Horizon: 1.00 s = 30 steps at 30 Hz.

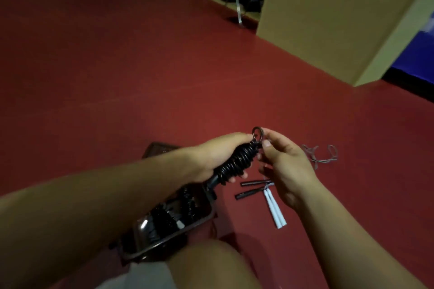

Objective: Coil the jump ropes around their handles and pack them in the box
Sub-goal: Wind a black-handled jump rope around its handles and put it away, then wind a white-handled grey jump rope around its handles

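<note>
My left hand (220,155) grips a black jump rope (234,164) coiled tightly around its handles, held above the red floor. My right hand (281,162) pinches the rope's end, which forms a small loop (257,132) at the top of the bundle. Below my left forearm sits a dark clear-walled box (150,244) holding several coiled black ropes (164,218). On the floor beneath my right hand lie black handles (249,189) and white handles (276,212) of other ropes.
A thin grey cord (321,153) lies tangled on the floor right of my hands. A large cardboard box (328,21) stands at the back right, with chair legs (239,7) beside it. My bare knee (211,265) is at the bottom.
</note>
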Available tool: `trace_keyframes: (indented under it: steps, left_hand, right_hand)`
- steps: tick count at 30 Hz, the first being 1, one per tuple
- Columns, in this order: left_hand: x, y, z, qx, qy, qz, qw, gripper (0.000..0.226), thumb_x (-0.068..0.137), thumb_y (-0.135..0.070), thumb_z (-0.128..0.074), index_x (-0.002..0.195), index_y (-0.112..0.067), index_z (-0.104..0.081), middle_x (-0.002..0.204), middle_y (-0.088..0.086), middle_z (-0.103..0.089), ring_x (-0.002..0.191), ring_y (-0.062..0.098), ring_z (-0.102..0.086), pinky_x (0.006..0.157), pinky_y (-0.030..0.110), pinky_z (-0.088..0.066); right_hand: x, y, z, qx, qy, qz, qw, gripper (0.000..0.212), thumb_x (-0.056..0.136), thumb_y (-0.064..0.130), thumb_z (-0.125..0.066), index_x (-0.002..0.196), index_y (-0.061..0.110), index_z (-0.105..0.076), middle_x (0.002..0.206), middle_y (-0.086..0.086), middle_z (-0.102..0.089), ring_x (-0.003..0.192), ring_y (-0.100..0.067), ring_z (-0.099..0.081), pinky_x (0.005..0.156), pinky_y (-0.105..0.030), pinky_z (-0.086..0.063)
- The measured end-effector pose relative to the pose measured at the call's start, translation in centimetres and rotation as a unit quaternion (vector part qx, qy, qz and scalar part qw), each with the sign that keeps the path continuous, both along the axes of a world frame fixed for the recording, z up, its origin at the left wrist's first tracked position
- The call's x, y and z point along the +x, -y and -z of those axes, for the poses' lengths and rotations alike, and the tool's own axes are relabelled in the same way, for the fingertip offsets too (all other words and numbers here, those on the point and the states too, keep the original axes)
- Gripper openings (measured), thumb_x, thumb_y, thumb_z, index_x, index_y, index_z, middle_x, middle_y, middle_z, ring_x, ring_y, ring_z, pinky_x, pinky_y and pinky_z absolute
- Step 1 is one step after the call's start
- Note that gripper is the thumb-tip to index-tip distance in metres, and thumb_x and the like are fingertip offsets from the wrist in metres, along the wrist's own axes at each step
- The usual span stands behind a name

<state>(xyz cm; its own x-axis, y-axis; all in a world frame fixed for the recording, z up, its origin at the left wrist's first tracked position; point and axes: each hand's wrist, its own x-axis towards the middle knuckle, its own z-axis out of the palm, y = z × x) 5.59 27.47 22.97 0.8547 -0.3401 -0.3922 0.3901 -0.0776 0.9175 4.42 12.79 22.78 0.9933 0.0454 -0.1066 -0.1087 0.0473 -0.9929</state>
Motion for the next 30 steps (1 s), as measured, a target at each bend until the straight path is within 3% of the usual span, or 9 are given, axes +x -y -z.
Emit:
trace_keyframes:
  steps: [3,7,12,15,19,21,23,26,30]
  left_hand:
    - [-0.9,-2.7,5.4,-0.060,-0.088,-0.047,0.993,0.044,0.099,-0.051,-0.039,0.095,-0.014,-0.064,0.071,0.002,-0.061,0.058,0.017,-0.061,0.043,0.022,-0.041]
    - [-2.9,-6.9,13.2,-0.100,-0.189,-0.151,0.965,0.047,0.097,-0.054,-0.039,0.095,-0.015,-0.064,0.070,0.000,-0.063,0.057,0.015,-0.061,0.043,0.021,-0.041]
    - [-4.4,-10.0,18.8,-0.146,-0.255,-0.261,0.919,0.045,0.096,-0.052,-0.043,0.089,-0.018,-0.071,0.073,0.001,-0.066,0.062,0.018,-0.058,0.059,0.028,-0.042]
    - [-3.6,-11.3,20.4,-0.194,-0.276,-0.321,0.885,0.047,0.095,-0.051,-0.045,0.092,-0.016,-0.077,0.082,0.007,-0.071,0.068,0.022,-0.066,0.067,0.031,-0.050]
    - [-2.1,-11.8,21.7,-0.174,-0.252,-0.364,0.880,0.047,0.096,-0.051,-0.044,0.115,-0.017,-0.071,0.111,0.005,-0.073,0.100,0.020,-0.068,0.090,0.034,-0.050]
    - [-1.9,-11.5,21.7,-0.152,-0.240,-0.342,0.896,0.046,0.095,-0.052,-0.044,0.116,-0.020,-0.069,0.115,0.002,-0.072,0.107,0.017,-0.066,0.089,0.032,-0.047]
    - [-2.1,-11.0,21.7,-0.126,-0.221,-0.309,0.916,0.039,0.093,-0.052,-0.049,0.112,-0.024,-0.069,0.111,-0.001,-0.072,0.101,0.015,-0.068,0.084,0.031,-0.050]
    - [-2.7,-10.0,20.8,-0.031,-0.147,-0.342,0.928,0.013,0.097,-0.036,-0.054,0.097,-0.029,-0.065,0.100,-0.005,-0.066,0.087,0.007,-0.062,0.073,0.026,-0.046]
    - [-2.5,-8.4,18.5,0.032,-0.046,-0.313,0.948,0.017,0.095,-0.035,-0.059,0.104,-0.023,-0.067,0.098,-0.005,-0.066,0.092,0.009,-0.062,0.078,0.024,-0.048]
  right_hand:
    - [0.8,-2.2,3.3,-0.054,-0.049,-0.076,0.994,0.030,0.100,0.006,-0.048,0.116,0.023,-0.067,0.085,0.001,-0.065,0.071,-0.014,-0.053,0.063,-0.031,-0.042]
    - [1.7,-6.9,9.3,-0.135,-0.142,-0.168,0.966,0.026,0.101,0.011,-0.046,0.107,0.027,-0.066,0.085,0.005,-0.068,0.069,-0.010,-0.057,0.059,-0.024,-0.046]
    - [2.4,-12.0,15.3,-0.165,-0.222,-0.197,0.940,0.026,0.102,0.015,-0.044,0.116,0.024,-0.064,0.097,0.002,-0.068,0.073,-0.009,-0.059,0.065,-0.026,-0.050]
    - [2.9,-14.0,17.4,-0.170,-0.248,-0.175,0.938,0.025,0.102,0.015,-0.043,0.114,0.025,-0.062,0.109,0.005,-0.066,0.071,-0.011,-0.059,0.055,-0.024,-0.049]
    - [4.0,-13.1,18.4,-0.191,-0.267,-0.102,0.939,0.023,0.100,0.009,-0.042,0.098,0.020,-0.062,0.095,-0.001,-0.065,0.061,-0.015,-0.055,0.045,-0.021,-0.042]
    - [4.3,-12.1,18.1,-0.198,-0.277,-0.085,0.936,0.021,0.100,0.007,-0.042,0.099,0.016,-0.062,0.087,-0.001,-0.063,0.059,-0.016,-0.054,0.042,-0.018,-0.042]
    - [4.1,-11.0,17.5,-0.204,-0.283,-0.078,0.934,0.021,0.099,0.005,-0.043,0.098,0.015,-0.061,0.080,-0.003,-0.062,0.057,-0.015,-0.053,0.046,-0.018,-0.042]
    - [3.7,-9.6,16.1,-0.203,-0.280,-0.075,0.935,0.021,0.100,0.006,-0.042,0.101,0.015,-0.061,0.082,-0.003,-0.063,0.062,-0.017,-0.055,0.056,-0.023,-0.041]
    - [3.9,-6.7,13.4,-0.225,-0.254,-0.060,0.939,0.016,0.099,0.017,-0.049,0.104,0.017,-0.064,0.094,-0.004,-0.068,0.071,-0.018,-0.062,0.063,-0.027,-0.046]
